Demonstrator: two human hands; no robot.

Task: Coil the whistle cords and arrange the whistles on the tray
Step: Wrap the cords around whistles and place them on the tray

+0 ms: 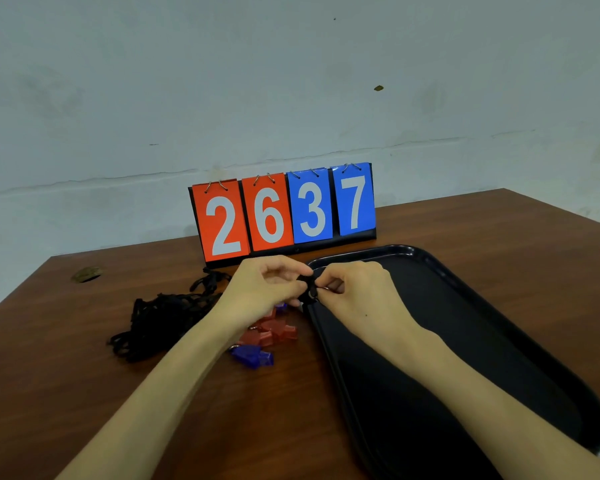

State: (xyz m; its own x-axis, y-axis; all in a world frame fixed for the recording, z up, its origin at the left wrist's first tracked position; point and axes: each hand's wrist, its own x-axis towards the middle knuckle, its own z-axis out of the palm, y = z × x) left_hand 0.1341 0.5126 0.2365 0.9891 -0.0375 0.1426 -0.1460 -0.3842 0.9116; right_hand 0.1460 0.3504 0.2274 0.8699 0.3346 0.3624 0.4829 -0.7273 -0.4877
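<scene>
My left hand (269, 289) and my right hand (355, 292) meet over the near-left rim of a black tray (499, 306). Between their fingertips they pinch a small black cord bundle (307, 289) with a metal ring at its right side. A tangle of black cords (163, 320) lies on the table to the left. Red whistles (274, 332) and blue whistles (253, 356) lie in a small heap under my left wrist, partly hidden by it. Nothing shows on the tray's dark floor.
A flip scoreboard (284, 213) reading 2 6 3 7 stands at the back of the brown wooden table (84, 375), just behind my hands. A small brownish scrap (87, 273) lies near the table's far left corner. A grey wall rises behind.
</scene>
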